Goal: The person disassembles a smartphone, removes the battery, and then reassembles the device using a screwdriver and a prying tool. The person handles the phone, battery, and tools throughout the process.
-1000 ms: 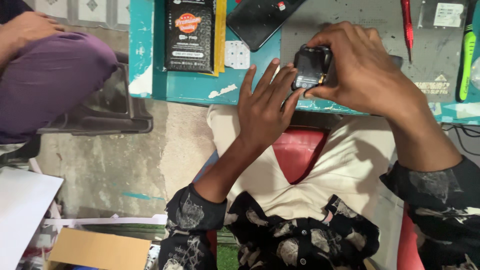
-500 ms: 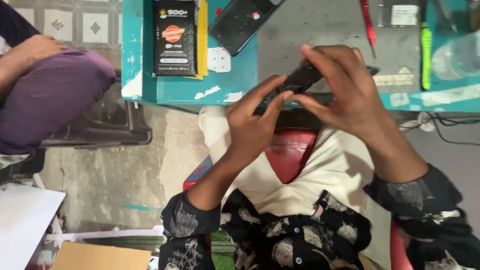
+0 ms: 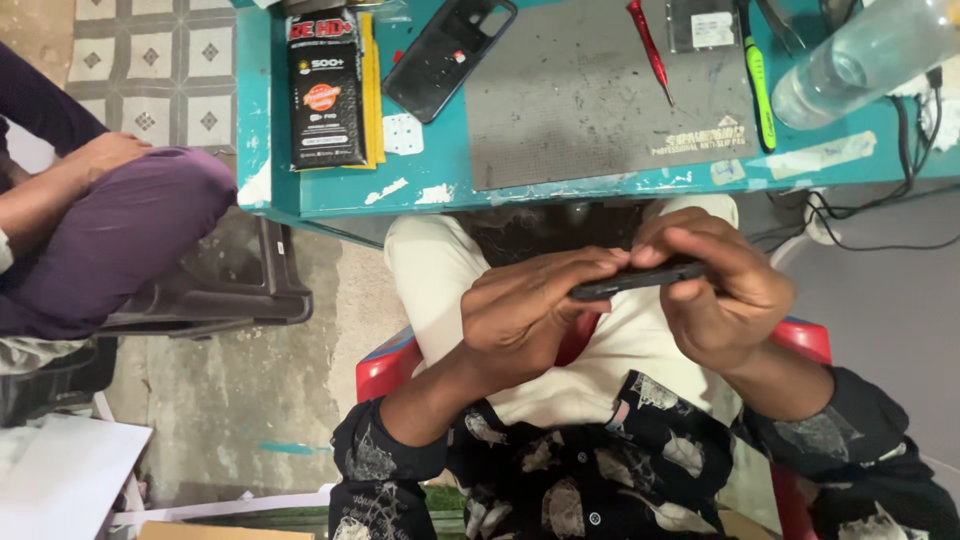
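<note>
We hold a thin black phone [image 3: 640,279] edge-on above our lap, below the near edge of the teal desk [image 3: 350,190]. Our left hand [image 3: 530,310] is curled closed around the left end of the phone, its fingertips [image 3: 600,262] pressing on the upper edge. Our right hand [image 3: 715,285] is closed on the right end, fingers wrapped over the top and the thumb underneath. The phone lies nearly level, tilted slightly up toward the right, and is well apart from the desk surface.

On the desk we see:
- a grey work mat [image 3: 590,90] in the middle;
- a black phone back cover [image 3: 450,55] just beside the mat's left edge;
- a black retail box [image 3: 325,90] further left, lying on a yellow item;
- a red-handled tool [image 3: 648,45] on the mat;
- a green-handled tool [image 3: 758,85] at the mat's right edge;
- a clear plastic bottle [image 3: 860,60] near the right corner, lying tilted.

Black cables [image 3: 900,215] hang off the desk's right side. We sit on a red stool [image 3: 385,365]. Another person in purple trousers [image 3: 120,240] sits at the left, well apart from our hands.
</note>
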